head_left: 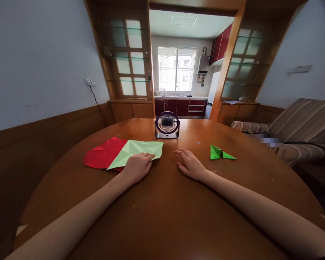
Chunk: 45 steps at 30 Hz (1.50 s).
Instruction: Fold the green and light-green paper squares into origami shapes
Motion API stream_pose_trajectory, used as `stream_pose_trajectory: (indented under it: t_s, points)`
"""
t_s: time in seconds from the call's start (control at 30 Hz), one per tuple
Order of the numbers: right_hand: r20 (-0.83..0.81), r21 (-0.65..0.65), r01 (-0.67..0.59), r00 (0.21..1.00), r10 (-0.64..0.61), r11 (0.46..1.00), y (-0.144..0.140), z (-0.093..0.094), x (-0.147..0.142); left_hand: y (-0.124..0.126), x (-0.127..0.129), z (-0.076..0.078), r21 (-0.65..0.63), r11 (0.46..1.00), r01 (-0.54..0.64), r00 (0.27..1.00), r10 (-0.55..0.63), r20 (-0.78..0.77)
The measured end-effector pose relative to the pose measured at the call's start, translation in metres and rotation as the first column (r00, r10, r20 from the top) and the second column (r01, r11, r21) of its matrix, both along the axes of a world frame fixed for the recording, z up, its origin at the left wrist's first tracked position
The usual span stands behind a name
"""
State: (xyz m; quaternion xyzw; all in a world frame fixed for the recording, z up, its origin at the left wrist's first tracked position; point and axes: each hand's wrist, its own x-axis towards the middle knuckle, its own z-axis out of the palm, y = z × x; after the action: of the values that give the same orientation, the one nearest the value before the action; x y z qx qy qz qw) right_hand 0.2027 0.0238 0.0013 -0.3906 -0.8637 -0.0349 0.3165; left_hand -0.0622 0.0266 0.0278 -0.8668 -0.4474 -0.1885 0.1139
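My left hand [138, 167] is on the near edge of a creased pale green sheet of paper [135, 147], its fingers together and closed over that edge; the thumb is partly hidden. The right end of this sheet lifts slightly. Under its left part lies a creased red sheet of paper [104, 153] on the table. My right hand [191, 165] rests on the wood right of the sheets, empty, its fingers apart and slightly bent. Farther right stands a small folded bright green paper piece [217, 153], with one pointed flap spread to the right.
A small dark round fan [167, 124] on a stand faces me at the far middle of the brown oval table [162, 216]. A striped sofa [306, 122] is at the right. Beyond the table, an opening leads to a kitchen with dark red cabinets [176, 107].
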Motion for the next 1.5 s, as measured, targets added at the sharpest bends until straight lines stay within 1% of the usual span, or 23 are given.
stream_pose_trajectory:
  t_s: [0.07,0.13,0.2,0.27,0.33,0.43,0.5,0.57,0.63,0.7,0.73,0.8,0.87,0.93,1.0,1.07,1.13,1.2,1.27,1.33,1.37,1.43,1.5]
  points:
    - [-0.067,0.02,-0.003,0.998,0.005,1.0,-0.002,0.002,0.0,-0.005,0.003,0.0,0.041,0.995,0.087,0.996,-0.086,-0.006]
    - [-0.117,0.041,0.002,0.993,0.002,0.999,-0.002,0.002,0.003,-0.011,0.007,0.001,0.092,0.971,0.219,0.976,-0.219,-0.009]
    - [-0.136,0.057,0.015,0.991,-0.007,0.998,0.0,0.001,0.01,-0.016,0.01,0.001,0.14,0.921,0.364,0.93,-0.366,-0.013]
    - [-0.127,0.066,0.032,0.992,-0.023,0.997,0.005,-0.001,0.02,-0.021,0.013,0.002,0.173,0.867,0.467,0.882,-0.471,-0.02]
    - [-0.111,0.067,0.04,0.993,-0.032,0.997,0.01,-0.001,0.031,-0.023,0.013,0.003,0.19,0.839,0.51,0.855,-0.518,-0.008]
    - [-0.15,0.011,-0.015,0.988,0.016,1.0,0.015,0.004,0.044,-0.019,0.009,0.003,0.21,0.839,0.503,0.85,-0.524,0.056]
    - [-0.237,-0.073,-0.089,0.969,0.069,0.993,0.015,0.011,0.049,-0.012,0.004,0.001,0.22,0.863,0.454,0.863,-0.488,0.13]
    - [-0.329,-0.148,-0.132,0.941,0.077,0.98,0.013,0.019,0.052,-0.004,-0.002,-0.001,0.196,0.897,0.395,0.87,-0.434,0.233]
    - [-0.406,-0.211,-0.138,0.913,0.042,0.968,0.012,0.027,0.054,0.005,-0.008,-0.003,0.11,0.929,0.353,0.853,-0.368,0.371]
    - [-0.499,-0.258,-0.148,0.867,-0.001,0.955,0.014,0.033,0.056,0.011,-0.012,-0.003,-0.018,0.954,0.299,0.813,-0.245,0.527]
    - [-0.554,-0.273,-0.158,0.832,-0.021,0.949,0.015,0.036,0.057,0.013,-0.013,-0.002,-0.082,0.956,0.28,0.781,-0.177,0.599]
    - [-0.67,-0.282,-0.182,0.741,-0.057,0.942,0.017,0.042,0.059,0.014,-0.012,0.002,-0.18,0.943,0.278,0.685,-0.063,0.726]
    - [-0.763,-0.268,-0.205,0.642,-0.077,0.941,0.019,0.047,0.06,0.012,-0.009,0.006,-0.235,0.923,0.306,0.56,0.025,0.828]
    - [-0.827,-0.257,-0.232,0.554,-0.09,0.938,0.02,0.053,0.059,0.009,-0.003,0.011,-0.283,0.896,0.344,0.429,0.118,0.896]
    - [-0.871,-0.261,-0.251,0.477,-0.115,0.932,0.021,0.056,0.058,0.005,0.003,0.013,-0.335,0.859,0.387,0.323,0.214,0.922]
    - [-0.899,-0.28,-0.266,0.41,-0.154,0.922,0.021,0.056,0.056,0.001,0.009,0.015,-0.367,0.823,0.434,0.238,0.289,0.927]
    - [-0.917,-0.301,-0.288,0.348,-0.193,0.909,0.02,0.056,0.055,-0.003,0.015,0.018,-0.373,0.798,0.473,0.169,0.333,0.928]
    - [-0.929,-0.316,-0.322,0.296,-0.222,0.892,0.019,0.056,0.053,-0.008,0.018,0.022,-0.372,0.783,0.498,0.123,0.361,0.924]
    - [-0.933,-0.328,-0.346,0.265,-0.243,0.879,0.018,0.057,0.052,-0.011,0.019,0.026,-0.395,0.773,0.496,0.116,0.392,0.913]
    - [-0.925,-0.348,-0.342,0.275,-0.261,0.873,0.018,0.057,0.052,-0.012,0.017,0.026,-0.442,0.774,0.454,0.162,0.417,0.895]
    - [-0.916,-0.364,-0.326,0.297,-0.271,0.873,0.017,0.056,0.053,-0.011,0.015,0.025,-0.47,0.778,0.418,0.203,0.424,0.883]
    - [-0.877,-0.416,-0.27,0.371,-0.305,0.868,0.018,0.05,0.054,-0.007,0.01,0.02,-0.517,0.791,0.328,0.335,0.414,0.846]
    - [-0.799,-0.493,-0.188,0.484,-0.356,0.85,0.019,0.04,0.056,-0.001,0.005,0.015,-0.517,0.833,0.196,0.522,0.358,0.774]
